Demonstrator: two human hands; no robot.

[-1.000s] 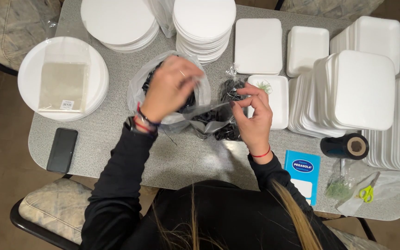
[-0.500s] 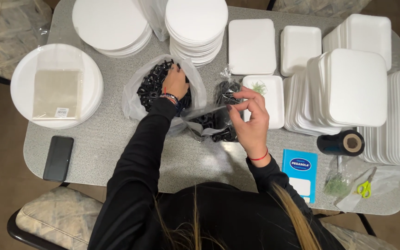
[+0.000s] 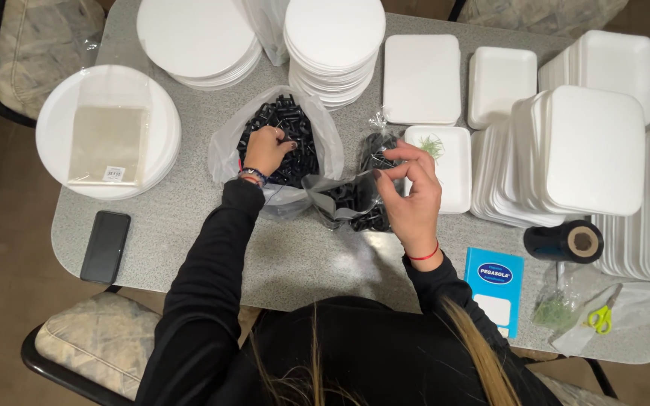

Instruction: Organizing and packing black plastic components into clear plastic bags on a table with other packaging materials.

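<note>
Your left hand (image 3: 266, 149) is inside the big clear bag (image 3: 223, 146) of black pieces (image 3: 295, 135) mid-table, fingers curled around some. Your right hand (image 3: 411, 192) pinches open the small bag (image 3: 355, 197) just beside it, near the table's (image 3: 287, 256) front edge.

Black long sleeves — wristbands (red, right (image 3: 423, 256)).

Your left hand (image 3: 266, 149) sits inside open clear bag (image 3: 280, 139) of black pieces, table centre. Smaller clear bag (image 3: 362, 192) pinched by right hand (image 3: 414, 197). Flat clear sleeve (image 3: 107, 143), white label, far left. Dark phone (image 3: 106, 246), screen off. Blue-white packet (image 3: 495, 288), near right.
</note>
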